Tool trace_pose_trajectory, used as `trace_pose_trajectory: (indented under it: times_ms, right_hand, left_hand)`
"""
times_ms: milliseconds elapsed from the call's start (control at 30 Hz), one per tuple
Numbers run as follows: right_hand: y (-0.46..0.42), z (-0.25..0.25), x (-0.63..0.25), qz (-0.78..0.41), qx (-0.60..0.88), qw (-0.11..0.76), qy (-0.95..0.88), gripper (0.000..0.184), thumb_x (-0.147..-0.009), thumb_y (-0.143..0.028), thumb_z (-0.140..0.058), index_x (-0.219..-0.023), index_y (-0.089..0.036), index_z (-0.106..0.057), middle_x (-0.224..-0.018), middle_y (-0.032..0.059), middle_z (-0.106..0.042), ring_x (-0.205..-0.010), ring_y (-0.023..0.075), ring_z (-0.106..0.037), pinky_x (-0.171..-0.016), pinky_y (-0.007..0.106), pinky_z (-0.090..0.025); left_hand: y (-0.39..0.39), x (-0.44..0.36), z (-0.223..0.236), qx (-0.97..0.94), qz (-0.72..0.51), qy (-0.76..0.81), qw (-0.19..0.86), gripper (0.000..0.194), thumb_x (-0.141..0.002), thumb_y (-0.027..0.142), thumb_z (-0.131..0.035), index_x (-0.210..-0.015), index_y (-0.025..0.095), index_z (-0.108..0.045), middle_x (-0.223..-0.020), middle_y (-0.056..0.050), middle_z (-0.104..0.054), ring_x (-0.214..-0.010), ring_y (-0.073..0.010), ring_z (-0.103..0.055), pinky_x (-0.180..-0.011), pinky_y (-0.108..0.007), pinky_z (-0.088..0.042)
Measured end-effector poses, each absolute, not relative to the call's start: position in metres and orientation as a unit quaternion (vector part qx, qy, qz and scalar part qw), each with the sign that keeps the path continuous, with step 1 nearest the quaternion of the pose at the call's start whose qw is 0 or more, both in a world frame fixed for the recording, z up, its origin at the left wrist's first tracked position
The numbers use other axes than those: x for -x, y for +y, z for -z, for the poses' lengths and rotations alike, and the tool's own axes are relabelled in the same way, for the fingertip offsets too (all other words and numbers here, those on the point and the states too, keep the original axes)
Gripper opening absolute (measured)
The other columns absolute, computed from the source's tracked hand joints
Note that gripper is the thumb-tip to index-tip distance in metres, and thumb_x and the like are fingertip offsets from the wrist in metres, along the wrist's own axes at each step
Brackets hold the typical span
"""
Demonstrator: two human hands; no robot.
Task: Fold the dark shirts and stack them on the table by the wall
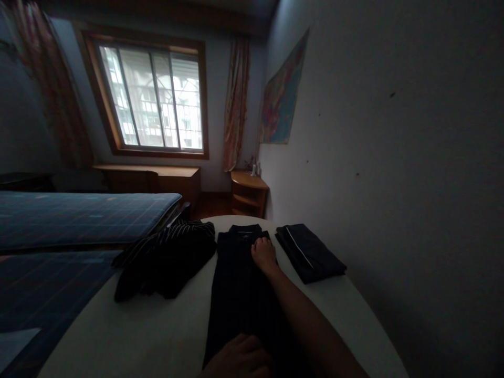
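A dark collared shirt (240,294) lies folded into a long strip down the middle of a white table (149,331). My right hand (263,253) reaches far out and rests on the shirt near its collar, fingers curled down against the cloth. My left hand (240,359) lies on the near end of the same shirt at the bottom edge of view, fingers bent and pressing the fabric. The room is dim, so the fingertips are hard to read.
A crumpled dark striped garment (169,257) lies left of the shirt. A folded dark garment with a white stripe (309,252) sits to the right, close to the wall (394,157). A blue-covered bed (79,215), a wooden desk (157,178), a corner shelf (248,191) and a window (153,100) are beyond.
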State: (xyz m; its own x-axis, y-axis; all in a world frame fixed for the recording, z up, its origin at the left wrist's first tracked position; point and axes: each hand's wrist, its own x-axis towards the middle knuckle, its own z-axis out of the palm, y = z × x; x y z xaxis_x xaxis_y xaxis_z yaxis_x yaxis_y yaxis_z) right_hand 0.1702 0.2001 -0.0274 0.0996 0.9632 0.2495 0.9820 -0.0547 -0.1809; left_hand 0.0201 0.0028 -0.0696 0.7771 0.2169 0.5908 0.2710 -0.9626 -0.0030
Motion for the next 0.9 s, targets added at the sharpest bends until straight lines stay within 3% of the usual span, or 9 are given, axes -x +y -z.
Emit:
trace_pose_trajectory:
  times_ms: [100,200,300,400,533,667,767,900]
  right_hand:
    - [0.197,0.033,-0.172,0.027,0.726,0.170,-0.665,0.044,-0.096,-0.043,-0.044,-0.126,-0.015,-0.059,-0.133,0.0173,-0.056,-0.121,0.0287,-0.051,-0.099,0.040,-0.037]
    - [0.197,0.039,-0.176,-0.022,0.712,0.144,-0.687,0.062,-0.097,-0.056,-0.035,-0.146,-0.019,-0.042,-0.155,0.0152,-0.037,-0.140,0.0311,-0.033,-0.113,0.049,-0.020]
    - [0.197,0.041,-0.179,-0.087,0.701,0.085,-0.702,0.069,-0.098,-0.062,-0.025,-0.154,-0.021,-0.030,-0.162,0.0129,-0.023,-0.148,0.0324,-0.017,-0.116,0.053,-0.009]
    - [0.194,0.037,-0.175,-0.087,0.697,0.093,-0.706,0.072,-0.098,-0.063,-0.022,-0.155,-0.020,-0.028,-0.163,0.0133,-0.018,-0.150,0.0324,-0.013,-0.117,0.052,-0.006]
    - [0.184,0.024,-0.157,-0.069,0.602,0.139,-0.783,0.065,-0.099,-0.062,-0.024,-0.152,-0.027,-0.034,-0.163,0.0075,-0.023,-0.150,0.0270,-0.015,-0.118,0.048,-0.009]
    - [0.177,0.016,-0.133,-0.099,0.482,0.099,-0.865,0.060,-0.099,-0.060,-0.027,-0.151,-0.032,-0.036,-0.163,0.0031,-0.023,-0.151,0.0270,-0.010,-0.119,0.051,-0.008]
    - [0.177,0.018,-0.117,-0.110,0.421,0.057,-0.898,0.062,-0.099,-0.059,-0.025,-0.154,-0.029,-0.031,-0.164,0.0035,-0.019,-0.151,0.0265,-0.006,-0.119,0.051,-0.004]
    - [0.182,0.025,-0.102,-0.142,0.457,0.024,-0.878,0.072,-0.097,-0.063,-0.022,-0.157,-0.023,-0.021,-0.164,0.0060,-0.015,-0.151,0.0285,-0.008,-0.120,0.052,-0.006]
  left_hand:
    - [0.003,-0.020,0.072,0.941,0.311,-0.125,0.048,0.017,-0.096,0.040,-0.060,-0.097,0.024,-0.057,-0.097,0.010,-0.071,-0.080,-0.0110,-0.057,-0.065,-0.027,-0.038]
    - [0.002,-0.019,0.072,0.949,0.281,-0.138,0.041,0.017,-0.096,0.042,-0.059,-0.099,0.025,-0.057,-0.098,0.009,-0.071,-0.082,-0.0111,-0.058,-0.067,-0.026,-0.039]
    - [0.001,-0.017,0.069,0.952,0.269,-0.145,0.027,0.017,-0.096,0.040,-0.060,-0.098,0.024,-0.058,-0.101,0.008,-0.071,-0.084,-0.0114,-0.059,-0.069,-0.026,-0.040]
    - [-0.001,-0.016,0.066,0.953,0.261,-0.151,0.020,0.017,-0.092,0.040,-0.066,-0.098,0.025,-0.059,-0.104,0.009,-0.071,-0.087,-0.0111,-0.060,-0.070,-0.026,-0.042]
    - [-0.001,-0.017,0.067,0.957,0.246,-0.153,0.024,0.018,-0.090,0.039,-0.069,-0.100,0.027,-0.061,-0.107,0.011,-0.071,-0.090,-0.0105,-0.060,-0.071,-0.026,-0.044]
    - [0.002,-0.017,0.068,0.947,0.285,-0.151,0.016,0.015,-0.092,0.040,-0.066,-0.096,0.026,-0.062,-0.108,0.009,-0.070,-0.092,-0.0128,-0.061,-0.081,-0.026,-0.046]
    - [0.003,-0.010,0.068,0.928,0.273,-0.255,0.015,0.024,-0.089,0.040,-0.067,-0.107,0.024,-0.063,-0.123,-0.002,-0.065,-0.114,-0.0229,-0.057,-0.097,-0.035,-0.047]
    - [0.006,0.004,0.079,0.901,0.207,-0.381,0.021,0.070,-0.079,0.044,-0.072,-0.141,0.021,-0.047,-0.153,-0.016,-0.040,-0.138,-0.0429,-0.035,-0.105,-0.059,-0.041]
